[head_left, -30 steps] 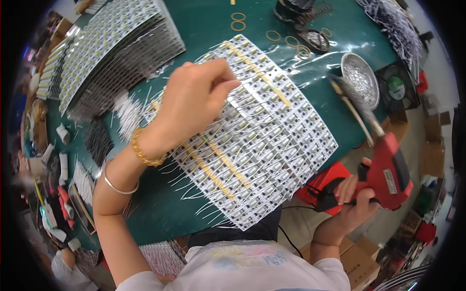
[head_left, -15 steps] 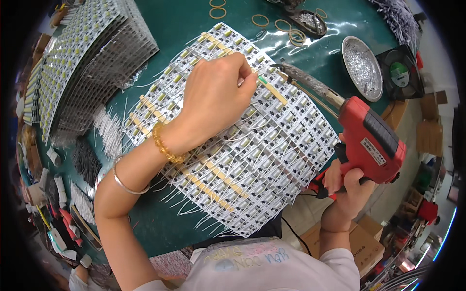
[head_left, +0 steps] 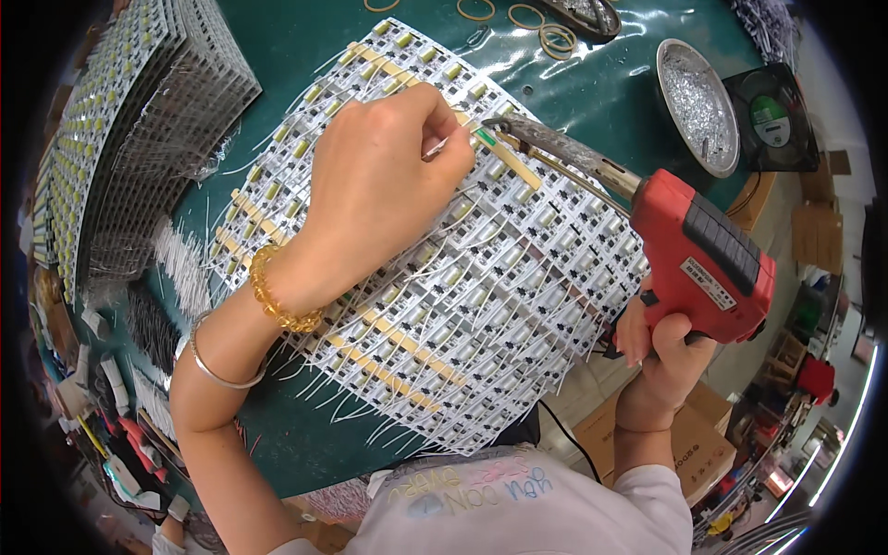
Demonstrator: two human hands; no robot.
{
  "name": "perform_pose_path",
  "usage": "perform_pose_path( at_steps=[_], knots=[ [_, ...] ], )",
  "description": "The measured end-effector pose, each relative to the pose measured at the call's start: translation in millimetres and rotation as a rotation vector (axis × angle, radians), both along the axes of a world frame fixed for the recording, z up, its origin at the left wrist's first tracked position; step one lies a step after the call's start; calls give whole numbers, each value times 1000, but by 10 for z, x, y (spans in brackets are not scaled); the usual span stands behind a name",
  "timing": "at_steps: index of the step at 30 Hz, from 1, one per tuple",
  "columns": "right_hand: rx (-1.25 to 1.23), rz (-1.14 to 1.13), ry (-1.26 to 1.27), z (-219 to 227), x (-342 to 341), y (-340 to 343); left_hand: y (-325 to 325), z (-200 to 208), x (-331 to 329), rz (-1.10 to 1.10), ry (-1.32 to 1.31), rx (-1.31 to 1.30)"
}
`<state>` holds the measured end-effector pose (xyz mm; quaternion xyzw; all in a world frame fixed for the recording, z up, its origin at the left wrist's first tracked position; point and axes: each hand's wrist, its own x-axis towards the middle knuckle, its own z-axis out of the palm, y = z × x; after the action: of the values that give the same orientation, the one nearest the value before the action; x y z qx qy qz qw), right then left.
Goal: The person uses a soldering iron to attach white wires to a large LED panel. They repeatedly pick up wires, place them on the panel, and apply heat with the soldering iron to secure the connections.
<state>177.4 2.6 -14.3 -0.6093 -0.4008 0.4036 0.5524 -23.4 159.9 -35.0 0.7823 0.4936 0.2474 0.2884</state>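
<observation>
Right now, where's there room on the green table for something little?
Bare green table shows between the board sheet and metal bowl; more lies at the top, between sheet and tall board stack. It's crowded at left, around the white wires.

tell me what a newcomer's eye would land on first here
Probably the red soldering gun in the right hand, its tip over the wired sheet of circuit boards at centre. The left hand is over it too; stacked boards rise at upper left.
</observation>
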Motion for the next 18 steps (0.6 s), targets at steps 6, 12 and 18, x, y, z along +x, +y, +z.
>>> perform_pose_path(
  at_steps=[6,12,18],
  knots=[
    [-9,-17,-62,-6,-22,-11,12,-25,22,15,-59,59],
    [37,-76,-8,-8,-41,-41,20,-14,25,3,-68,47],
    [-16,-48,-3,3,-39,-32,15,-9,22,4,-64,48]
  ],
)
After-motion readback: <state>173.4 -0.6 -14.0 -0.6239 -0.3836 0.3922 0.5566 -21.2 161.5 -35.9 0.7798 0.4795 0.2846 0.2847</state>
